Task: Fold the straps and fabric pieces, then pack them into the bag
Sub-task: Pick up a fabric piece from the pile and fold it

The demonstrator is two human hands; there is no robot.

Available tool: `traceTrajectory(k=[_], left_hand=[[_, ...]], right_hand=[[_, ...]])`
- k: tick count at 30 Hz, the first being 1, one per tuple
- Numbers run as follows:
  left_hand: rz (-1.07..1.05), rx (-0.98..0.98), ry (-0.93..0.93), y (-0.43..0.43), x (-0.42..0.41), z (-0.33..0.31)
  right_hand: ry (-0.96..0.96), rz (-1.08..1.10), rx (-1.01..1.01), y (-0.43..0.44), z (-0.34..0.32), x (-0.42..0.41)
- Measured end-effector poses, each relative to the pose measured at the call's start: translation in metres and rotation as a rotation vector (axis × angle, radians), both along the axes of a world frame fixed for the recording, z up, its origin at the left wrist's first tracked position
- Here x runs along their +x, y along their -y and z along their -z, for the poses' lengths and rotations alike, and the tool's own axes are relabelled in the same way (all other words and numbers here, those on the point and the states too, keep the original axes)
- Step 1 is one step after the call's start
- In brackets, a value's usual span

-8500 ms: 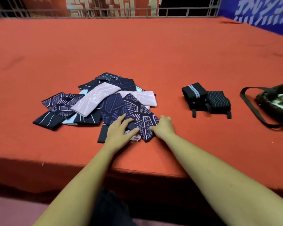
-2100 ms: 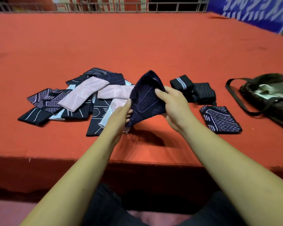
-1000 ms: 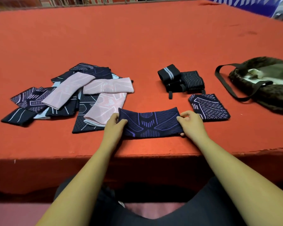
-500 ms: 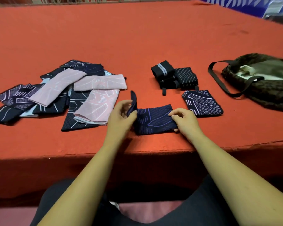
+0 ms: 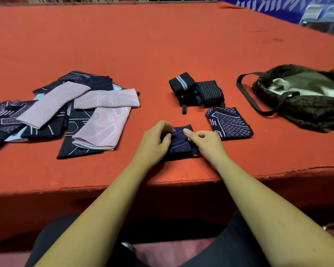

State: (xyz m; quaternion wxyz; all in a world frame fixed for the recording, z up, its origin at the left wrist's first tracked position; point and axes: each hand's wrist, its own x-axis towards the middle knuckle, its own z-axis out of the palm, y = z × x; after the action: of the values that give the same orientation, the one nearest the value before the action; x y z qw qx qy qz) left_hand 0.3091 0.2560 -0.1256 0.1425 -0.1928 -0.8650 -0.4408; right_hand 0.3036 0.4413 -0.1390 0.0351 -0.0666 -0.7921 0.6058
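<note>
A navy fabric piece with purple lines point(image 5: 179, 142) lies folded in half near the table's front edge. My left hand point(image 5: 155, 142) holds its left side with curled fingers. My right hand point(image 5: 206, 143) pinches its right side, forefinger laid on top. Just right of it lies a folded navy piece with white pattern point(image 5: 229, 123). Two rolled black straps point(image 5: 197, 91) sit behind it. An open dark bag point(image 5: 305, 105) with a long strap lies at the far right. A loose pile of pink and navy fabric pieces point(image 5: 66, 112) spreads over the left side.
Everything rests on a wide table covered in red cloth point(image 5: 162, 45), whose front edge runs just below my hands. A metal railing and a blue banner point(image 5: 278, 6) stand beyond the far edge. My dark-trousered knees are under the table front.
My left hand has brought the navy piece's left end over onto its right half. The piece now lies half as wide, and both hands have come close together on it.
</note>
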Motion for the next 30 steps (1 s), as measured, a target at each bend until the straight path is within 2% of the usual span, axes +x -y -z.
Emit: traceTrajectory(k=[4, 7, 8, 13, 17, 19, 23, 26, 30], left_hand=[[0.000, -0.207, 0.106, -0.001, -0.004, 0.026], [-0.071, -0.372, 0.062, -0.007, -0.006, 0.031], [-0.077, -0.374, 0.069, -0.008, -0.007, 0.031], [-0.014, -0.105, 0.215, -0.003, -0.007, 0.025], [-0.117, 0.023, 0.234, -0.001, -0.004, 0.022], [-0.159, -0.091, 0.182, -0.001, -0.006, 0.025], [-0.214, -0.500, 0.143, -0.007, -0.009, 0.034], [-0.202, -0.596, 0.182, -0.010, -0.010, 0.034], [-0.184, -0.620, 0.196, -0.008, -0.012, 0.034]], right_hand=[[0.042, -0.046, -0.002, 0.004, -0.003, 0.003], [0.053, -0.046, 0.012, 0.006, -0.003, 0.003], [0.062, -0.043, 0.022, 0.007, -0.006, 0.003], [0.207, -0.017, 0.108, 0.024, -0.017, -0.011], [0.242, 0.069, 0.050, 0.021, -0.024, -0.016], [0.232, 0.113, 0.167, 0.015, -0.025, -0.016], [0.233, 0.156, 0.354, 0.013, -0.024, -0.017], [0.254, 0.203, 0.355, 0.018, -0.027, -0.021], [0.326, 0.166, 0.266, 0.020, -0.036, -0.032]])
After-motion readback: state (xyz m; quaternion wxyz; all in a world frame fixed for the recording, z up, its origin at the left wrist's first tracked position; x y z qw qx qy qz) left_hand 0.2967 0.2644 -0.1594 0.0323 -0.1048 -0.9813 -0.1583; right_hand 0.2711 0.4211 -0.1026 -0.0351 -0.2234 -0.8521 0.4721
